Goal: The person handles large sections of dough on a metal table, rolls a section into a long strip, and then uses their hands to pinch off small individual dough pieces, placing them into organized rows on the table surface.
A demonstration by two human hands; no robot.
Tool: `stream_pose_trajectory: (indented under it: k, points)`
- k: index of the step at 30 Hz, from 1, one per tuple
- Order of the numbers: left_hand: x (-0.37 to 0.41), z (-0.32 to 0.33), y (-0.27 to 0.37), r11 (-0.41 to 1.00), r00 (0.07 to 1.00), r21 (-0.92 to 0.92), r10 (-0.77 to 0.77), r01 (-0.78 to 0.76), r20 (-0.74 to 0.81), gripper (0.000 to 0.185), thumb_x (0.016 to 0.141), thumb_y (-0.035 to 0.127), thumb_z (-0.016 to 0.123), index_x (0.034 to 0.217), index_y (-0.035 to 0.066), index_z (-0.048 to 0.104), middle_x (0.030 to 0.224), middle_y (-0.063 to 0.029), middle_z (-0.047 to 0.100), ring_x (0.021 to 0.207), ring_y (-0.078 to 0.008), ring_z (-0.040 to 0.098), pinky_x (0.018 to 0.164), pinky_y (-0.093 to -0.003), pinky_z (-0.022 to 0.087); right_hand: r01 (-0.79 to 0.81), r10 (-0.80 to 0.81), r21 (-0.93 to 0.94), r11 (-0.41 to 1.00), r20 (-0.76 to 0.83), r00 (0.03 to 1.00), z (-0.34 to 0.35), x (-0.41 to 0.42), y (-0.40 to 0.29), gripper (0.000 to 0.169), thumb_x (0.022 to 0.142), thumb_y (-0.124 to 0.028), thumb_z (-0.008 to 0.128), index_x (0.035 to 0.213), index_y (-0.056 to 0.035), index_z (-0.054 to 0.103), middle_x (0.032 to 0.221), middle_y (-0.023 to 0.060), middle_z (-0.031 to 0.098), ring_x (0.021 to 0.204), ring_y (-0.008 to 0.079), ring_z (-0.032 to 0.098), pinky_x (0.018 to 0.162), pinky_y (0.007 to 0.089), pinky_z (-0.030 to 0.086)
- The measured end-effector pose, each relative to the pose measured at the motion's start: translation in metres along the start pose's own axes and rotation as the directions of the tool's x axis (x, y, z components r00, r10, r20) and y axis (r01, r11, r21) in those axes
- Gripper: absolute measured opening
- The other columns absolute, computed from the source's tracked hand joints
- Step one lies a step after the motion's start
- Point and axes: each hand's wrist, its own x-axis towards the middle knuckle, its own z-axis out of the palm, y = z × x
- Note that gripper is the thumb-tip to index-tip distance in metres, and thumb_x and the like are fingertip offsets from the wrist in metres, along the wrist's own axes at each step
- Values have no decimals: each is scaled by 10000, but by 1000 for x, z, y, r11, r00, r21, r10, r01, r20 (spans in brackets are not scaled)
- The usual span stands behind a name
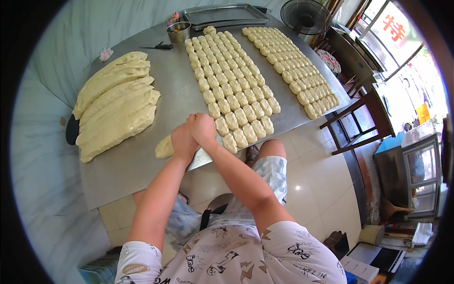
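My left hand [184, 139] is closed around a short, pale dough roll [164, 147], whose rounded end sticks out on the left. My right hand [203, 128] presses against the left one with its fingers curled, and what lies inside it is hidden. Both hands are low over the near edge of the steel table [173, 76]. Just right of them begin long rows of small dough pieces [232, 101], set close together. Several thick dough strips [117, 103] lie side by side on the left.
A second block of dough pieces [292, 67] covers the table's right side. Farther back are a knife [161, 46], a metal bowl [179, 32], steel trays [227, 15] and a black fan [306, 17]. A wooden stool [365, 120] stands right of the table; a marbled wall [42, 142] borders the left.
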Motion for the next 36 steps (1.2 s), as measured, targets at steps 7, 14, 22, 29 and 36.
stream_pose_trajectory:
  k: [7, 14, 22, 29, 36]
  points:
    - [9, -1, 0, 999, 992, 6, -36, 36, 119, 192, 952, 297, 669, 1045, 130, 688, 876, -106, 799, 850, -362, 792, 744, -505, 615, 98, -95, -72, 993, 53, 994, -25, -7, 4, 344, 988, -268, 637, 877, 8, 809, 881, 280, 772, 838, 471, 769, 808, 542, 623]
    - [14, -6, -14, 986, 997, -147, -71, 74, 27, 444, 907, 385, 741, 1229, 88, 667, 1170, -182, 767, 1117, -388, 724, 966, -540, 549, 238, -430, 455, 858, 383, 817, -180, -97, -43, 241, 996, -218, 770, 1093, 0, 805, 867, 62, 763, 838, 135, 680, 772, 320, 563]
    - [-40, -21, -33, 981, 999, 190, 30, -26, -20, 791, 906, 618, 772, 1449, 75, 585, 1140, -177, 688, 1103, -388, 651, 978, -515, 493, 68, -61, 165, 984, -46, 997, -289, -3, 180, 419, 1057, -253, 671, 1369, 13, 757, 1095, 64, 816, 976, 151, 712, 924, 353, 574]
    - [-18, -17, -43, 987, 998, 150, 57, -58, 12, 643, 875, 606, 808, 1232, 88, 674, 1041, -138, 717, 998, -352, 683, 861, -496, 539, 1, -16, -131, 991, -113, 993, -244, 22, 178, 350, 1041, -293, 729, 1209, 3, 812, 1009, 155, 811, 908, 273, 750, 874, 401, 577]
    - [15, -43, -47, 989, 954, -67, -110, 133, 278, 584, 889, 590, 810, 1227, 121, 729, 1053, -174, 774, 1056, -383, 738, 875, -500, 585, 304, -648, -684, 664, -322, 690, -224, 0, 109, 239, 1005, -274, 754, 1026, -47, 828, 1179, 158, 749, 1114, 379, 688, 958, 508, 556]
